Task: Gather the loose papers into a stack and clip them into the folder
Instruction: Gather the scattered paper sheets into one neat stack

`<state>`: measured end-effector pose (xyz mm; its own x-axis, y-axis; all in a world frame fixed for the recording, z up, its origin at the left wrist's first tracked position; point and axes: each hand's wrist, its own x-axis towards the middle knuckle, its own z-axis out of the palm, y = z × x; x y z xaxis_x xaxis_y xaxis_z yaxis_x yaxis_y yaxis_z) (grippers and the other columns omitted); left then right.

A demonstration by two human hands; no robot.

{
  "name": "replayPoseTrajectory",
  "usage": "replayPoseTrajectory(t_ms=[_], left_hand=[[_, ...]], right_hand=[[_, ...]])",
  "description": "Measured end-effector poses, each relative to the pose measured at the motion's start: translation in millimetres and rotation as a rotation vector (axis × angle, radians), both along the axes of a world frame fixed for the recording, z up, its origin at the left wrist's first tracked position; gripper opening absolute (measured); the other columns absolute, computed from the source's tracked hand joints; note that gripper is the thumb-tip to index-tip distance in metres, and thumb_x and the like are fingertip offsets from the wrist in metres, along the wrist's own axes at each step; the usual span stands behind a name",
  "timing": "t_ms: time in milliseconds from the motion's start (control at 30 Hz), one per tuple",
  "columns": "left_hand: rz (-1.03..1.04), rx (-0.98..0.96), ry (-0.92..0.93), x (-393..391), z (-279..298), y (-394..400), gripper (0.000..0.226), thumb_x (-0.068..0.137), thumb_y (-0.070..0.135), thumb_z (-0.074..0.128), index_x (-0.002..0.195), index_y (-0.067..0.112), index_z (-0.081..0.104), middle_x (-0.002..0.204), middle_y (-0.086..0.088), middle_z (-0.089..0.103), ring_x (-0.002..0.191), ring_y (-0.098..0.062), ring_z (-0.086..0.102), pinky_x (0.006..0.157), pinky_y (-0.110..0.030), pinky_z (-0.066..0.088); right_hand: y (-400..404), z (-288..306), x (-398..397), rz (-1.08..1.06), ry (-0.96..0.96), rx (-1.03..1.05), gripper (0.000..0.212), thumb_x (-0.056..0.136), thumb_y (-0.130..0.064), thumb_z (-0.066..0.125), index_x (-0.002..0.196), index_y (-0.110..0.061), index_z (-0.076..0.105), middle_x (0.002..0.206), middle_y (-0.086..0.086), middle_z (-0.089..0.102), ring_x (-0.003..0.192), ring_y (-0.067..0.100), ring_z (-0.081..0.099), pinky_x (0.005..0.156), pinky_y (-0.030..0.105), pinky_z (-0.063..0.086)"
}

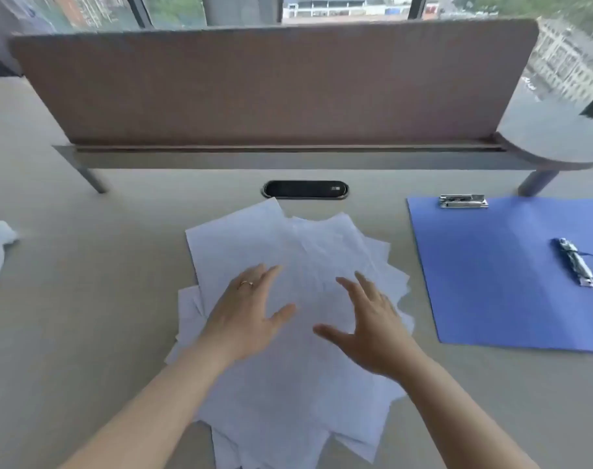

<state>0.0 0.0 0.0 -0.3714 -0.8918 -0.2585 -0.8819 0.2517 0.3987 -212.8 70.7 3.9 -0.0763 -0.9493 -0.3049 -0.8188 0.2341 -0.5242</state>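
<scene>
Centrally, hands [308, 319] over papers [254, 238]; folder [491, 282] holds none.

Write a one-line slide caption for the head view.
Both hands, left and right, open over fanned loose papers on the desk; open blue folder waits alongside.

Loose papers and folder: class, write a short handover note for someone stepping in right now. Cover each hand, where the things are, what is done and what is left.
Left hand: open, fingers spread over the loose papers, holding nothing.
Right hand: open, also over the pile, holding nothing.
The papers lie fanned out, corners pointing all ways, in the middle of the desk.
The blue folder lies open and flat to the right of the pile, with a metal clip at its top edge and a second clip nearer its right side.
Done: nothing stacked yet.
Left: square the sheets into a stack, move it onto the folder, clip it in.
</scene>
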Motion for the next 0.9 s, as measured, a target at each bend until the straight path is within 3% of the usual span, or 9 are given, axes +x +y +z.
replayPoseTrajectory(t_ms=[133,233,333,567,700,900], left_hand=[[-0.038,-0.143,-0.106,8.6,-43.2,4.3,0.097,0.071,0.086,0.013,0.155,0.038,0.007,0.166,0.002,0.003,0.153,-0.019,0.000,0.123,-0.034,0.003],[-0.018,-0.228,-0.069,12.7,-62.5,11.2,0.094,0.074,0.088,0.015,0.154,0.040,0.010,0.166,0.008,0.004,0.152,-0.012,-0.002,0.124,-0.035,0.003],[0.007,-0.306,-0.025,18.7,-72.8,20.2,0.089,0.075,0.086,0.024,0.152,0.040,0.023,0.164,0.014,0.016,0.151,-0.008,0.007,0.123,-0.034,0.010],[-0.049,-0.282,-0.024,24.9,-73.0,27.4,0.082,0.077,0.083,0.034,0.149,0.047,0.022,0.163,0.020,0.013,0.150,-0.005,0.009,0.121,-0.031,0.017],[-0.149,-0.299,-0.027,26.2,-75.3,31.5,0.083,0.077,0.085,0.035,0.150,0.046,0.022,0.163,0.017,0.016,0.150,-0.006,0.012,0.121,-0.032,0.016],[-0.112,-0.320,-0.027,28.6,-68.9,39.3,0.076,0.084,0.076,0.039,0.151,0.043,0.025,0.163,0.011,0.019,0.150,-0.010,0.015,0.120,-0.031,0.014]], right_hand=[[5.0,-50.4,0.6,0.045,0.173,-0.080,0.110,0.064,-0.094,0.039,0.154,-0.039,0.008,0.167,-0.003,-0.003,0.154,0.019,-0.007,0.125,0.042,-0.003],[10.3,-67.0,4.7,0.046,0.231,-0.164,0.115,0.059,-0.100,0.030,0.154,-0.042,0.002,0.167,-0.005,-0.006,0.153,0.017,-0.014,0.124,0.042,-0.007],[20.0,-72.3,8.9,0.065,0.264,-0.198,0.114,0.058,-0.103,0.026,0.152,-0.044,0.001,0.167,-0.006,-0.005,0.153,0.016,-0.014,0.124,0.044,-0.008],[36.3,-61.2,14.1,0.073,0.323,-0.226,0.124,0.052,-0.101,0.039,0.154,-0.041,0.001,0.156,-0.006,0.028,0.149,0.020,0.019,0.123,0.050,0.003],[38.9,-56.8,17.5,0.005,0.330,-0.270,0.124,0.051,-0.097,0.052,0.153,-0.036,0.016,0.141,0.002,0.046,0.133,0.028,0.038,0.114,0.045,0.023],[35.6,-50.6,17.0,-0.116,0.197,-0.260,0.112,0.057,-0.078,0.074,0.150,-0.029,0.034,0.138,0.001,0.054,0.131,0.027,0.046,0.105,0.040,0.035]])
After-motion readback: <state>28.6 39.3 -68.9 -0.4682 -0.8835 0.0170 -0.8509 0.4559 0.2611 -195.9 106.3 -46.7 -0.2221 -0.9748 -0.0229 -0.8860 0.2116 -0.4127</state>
